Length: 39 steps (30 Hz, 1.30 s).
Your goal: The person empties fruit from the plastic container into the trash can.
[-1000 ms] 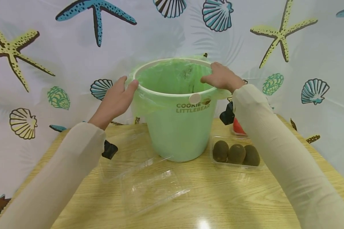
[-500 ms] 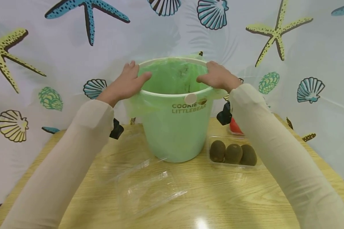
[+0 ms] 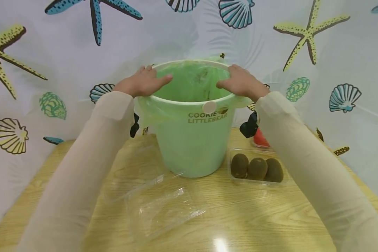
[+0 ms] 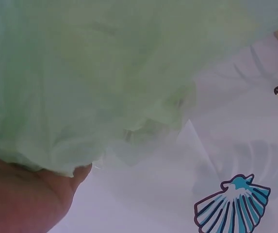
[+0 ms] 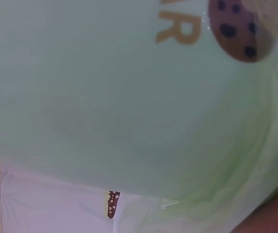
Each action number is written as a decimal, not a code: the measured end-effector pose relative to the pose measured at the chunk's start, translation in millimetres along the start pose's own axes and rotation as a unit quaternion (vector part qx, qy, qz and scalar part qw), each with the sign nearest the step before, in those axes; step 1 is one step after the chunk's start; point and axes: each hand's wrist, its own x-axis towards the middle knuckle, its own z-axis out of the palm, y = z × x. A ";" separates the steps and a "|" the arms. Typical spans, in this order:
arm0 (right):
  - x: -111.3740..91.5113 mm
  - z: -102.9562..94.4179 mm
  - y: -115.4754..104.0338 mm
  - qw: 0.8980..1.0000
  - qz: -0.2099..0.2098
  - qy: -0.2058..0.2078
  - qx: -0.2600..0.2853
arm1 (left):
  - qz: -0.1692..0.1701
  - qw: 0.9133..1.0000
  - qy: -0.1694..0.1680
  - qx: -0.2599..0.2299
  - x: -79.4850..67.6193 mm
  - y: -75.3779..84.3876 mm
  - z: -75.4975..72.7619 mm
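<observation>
A pale green trash can [image 3: 192,143] with "COOKIE LITTLEBEAR" lettering stands upright on the table. A thin green bag [image 3: 186,80] lines it, folded outward over the white rim. My left hand [image 3: 146,82] rests on the left side of the rim, its thumb stretched over the opening. On the right side, my right hand [image 3: 240,82] lies over the rim, thumb pointing inward. Fingers on the outer side are mostly hidden. In the left wrist view, the hanging bag edge [image 4: 56,150] touches the hand [image 4: 27,199]. The right wrist view shows the can's side [image 5: 95,107] close up.
Clear plastic containers [image 3: 167,206] lie on the wooden table [image 3: 245,217] in front of the can. Three kiwis [image 3: 257,168] sit in a clear box at its right. Something red [image 3: 260,138] is behind them. A shell-print cloth [image 3: 182,35] hangs behind.
My left hand has moved right and farther back along the can's rim, its thumb now over the opening. The right hand stays at the right rim. The view has shifted slightly.
</observation>
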 end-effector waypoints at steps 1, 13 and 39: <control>-0.7 -0.4 0.4 1.000 -0.001 0.002 0.005 | -0.004 1.000 0.000 0.006 0.5 0.7 -0.7; -5.6 -0.5 7.9 0.995 -0.017 -0.032 0.094 | -0.032 0.999 -0.022 0.023 1.4 0.7 0.2; -69.3 24.2 72.1 0.984 -0.087 -0.036 0.153 | -0.035 0.999 -0.021 0.023 0.2 3.6 0.1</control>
